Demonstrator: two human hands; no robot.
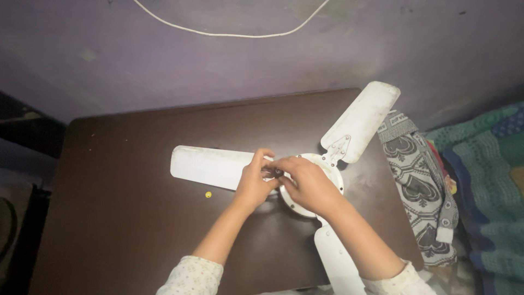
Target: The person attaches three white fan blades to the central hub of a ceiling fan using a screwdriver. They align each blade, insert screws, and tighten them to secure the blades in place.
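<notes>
A white ceiling fan lies flat on a dark brown table (136, 164), its round hub (331, 173) right of centre. One blade (207, 165) points left, another (361, 120) points to the far right corner, a third (335, 259) points toward me. My left hand (253, 180) rests on the inner end of the left blade where it meets the hub. My right hand (307, 183) covers the hub's near left side, fingertips meeting the left hand's at the blade bracket. Whatever the fingers pinch there is too small to tell.
A tiny yellow object (208, 194) lies on the table just below the left blade. A grey patterned garment (420, 186) hangs off the table's right edge, beside a green knitted blanket (491, 180). A purple wall with a white cable (229, 34) is behind.
</notes>
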